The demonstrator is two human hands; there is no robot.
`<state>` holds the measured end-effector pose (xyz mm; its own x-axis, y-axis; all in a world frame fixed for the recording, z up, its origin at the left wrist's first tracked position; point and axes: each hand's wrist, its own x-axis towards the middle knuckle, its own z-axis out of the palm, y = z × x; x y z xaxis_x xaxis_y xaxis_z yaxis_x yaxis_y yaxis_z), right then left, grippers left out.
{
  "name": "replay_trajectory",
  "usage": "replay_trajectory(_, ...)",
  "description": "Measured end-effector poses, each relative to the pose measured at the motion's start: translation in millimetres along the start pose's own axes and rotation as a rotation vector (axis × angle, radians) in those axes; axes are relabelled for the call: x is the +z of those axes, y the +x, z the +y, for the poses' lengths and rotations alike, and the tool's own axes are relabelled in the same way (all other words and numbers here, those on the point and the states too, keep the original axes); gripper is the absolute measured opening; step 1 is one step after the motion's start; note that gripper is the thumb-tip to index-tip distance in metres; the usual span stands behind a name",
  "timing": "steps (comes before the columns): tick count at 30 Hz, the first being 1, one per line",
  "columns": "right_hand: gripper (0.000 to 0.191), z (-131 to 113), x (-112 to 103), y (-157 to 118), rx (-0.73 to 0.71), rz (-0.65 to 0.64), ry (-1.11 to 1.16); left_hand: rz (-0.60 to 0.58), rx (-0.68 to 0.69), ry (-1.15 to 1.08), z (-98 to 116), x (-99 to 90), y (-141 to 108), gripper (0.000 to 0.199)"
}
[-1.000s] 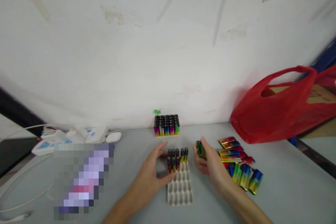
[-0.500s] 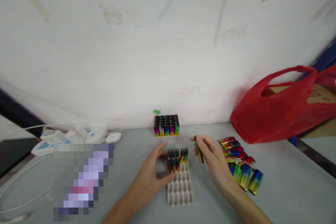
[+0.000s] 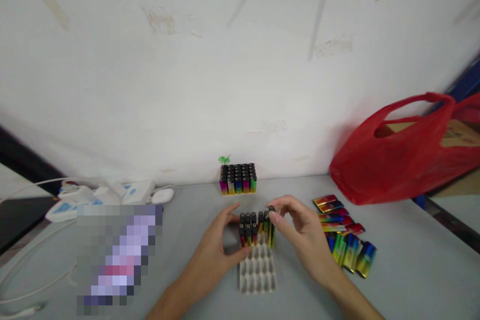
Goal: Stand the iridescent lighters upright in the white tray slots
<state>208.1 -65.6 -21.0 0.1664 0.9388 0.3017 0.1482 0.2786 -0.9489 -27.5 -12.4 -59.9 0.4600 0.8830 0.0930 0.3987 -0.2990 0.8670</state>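
Observation:
A pale slotted tray (image 3: 257,277) lies on the table in front of me, with several upright lighters (image 3: 248,230) with black tops and shiny coloured bodies in its far slots. My left hand (image 3: 217,242) curves round the tray's left side, thumb against the front of the lighters and fingers at the back left, steadying it. Between thumb and fingers, my right hand (image 3: 300,230) pinches one upright yellow-green lighter (image 3: 271,235) at its top, over the tray's right edge. Whether this lighter's base sits in a slot I cannot tell.
A packed block of lighters (image 3: 237,180) stands by the wall. Loose lighters (image 3: 350,252) lie to the right, before a red plastic bag (image 3: 397,160). On the left are a white power strip (image 3: 138,194), cables and a pixelated object (image 3: 122,255).
My right hand has moved left with the lighter, from beside the tray to its right edge. The lighter is now more upright. My left hand stays at the tray.

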Motion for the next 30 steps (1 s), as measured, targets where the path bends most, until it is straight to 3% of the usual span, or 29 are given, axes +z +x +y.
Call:
replay_trajectory(3, 0.010, -5.7, -1.0, -2.5, -0.082, -0.078, -0.129, -0.001, -0.001, 0.005, 0.4, 0.0, 0.0, 0.084)
replay_trajectory(11, 0.010, -15.3, -0.7, -0.2, -0.240, -0.174, -0.276, 0.000, 0.001, 0.007, 5.2, -0.1, 0.5, 0.082)
replay_trajectory(24, 0.010, -15.7, -3.4, 1.0, -0.207, -0.147, -0.284, 0.020, 0.007, 0.011, 4.5, 0.5, 0.6, 0.083)
replay_trajectory(30, 0.014, -8.3, -2.2, 1.2, -0.135, -0.050, -0.356, 0.029, -0.013, 0.015, 6.2, -0.9, -0.2, 0.082)
